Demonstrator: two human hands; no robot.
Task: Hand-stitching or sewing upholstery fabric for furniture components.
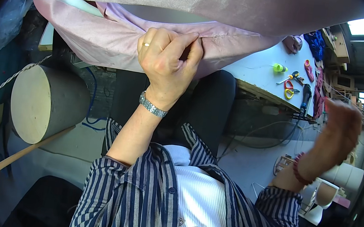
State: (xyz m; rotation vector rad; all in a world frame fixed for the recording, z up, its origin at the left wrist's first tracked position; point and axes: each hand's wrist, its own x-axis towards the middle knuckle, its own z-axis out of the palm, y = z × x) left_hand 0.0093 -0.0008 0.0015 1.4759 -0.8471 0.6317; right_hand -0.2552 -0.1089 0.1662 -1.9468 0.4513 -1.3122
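Observation:
A large piece covered in pink velvety fabric (96, 33) spans the top of the head view, with an opening along its middle showing a pale inside. My left hand (166, 58), with a ring and a metal watch, is closed on the edge of this fabric, thumb and forefinger pinched at a seam. My right hand (341, 134), with a dark red bead bracelet, is raised well out to the right, away from the fabric. It is smeared by motion, so its fingers and anything in them do not show clearly.
On the white tabletop (262, 64) lie a yellow-green spool (280, 68), red-and-yellow-handled scissors (289, 91), a pink-handled tool (308, 70) and a black cylindrical tool (306, 98). A cream-ended grey drum (31, 103) stands at left near a wooden pole (25, 155). Cables hang under the table.

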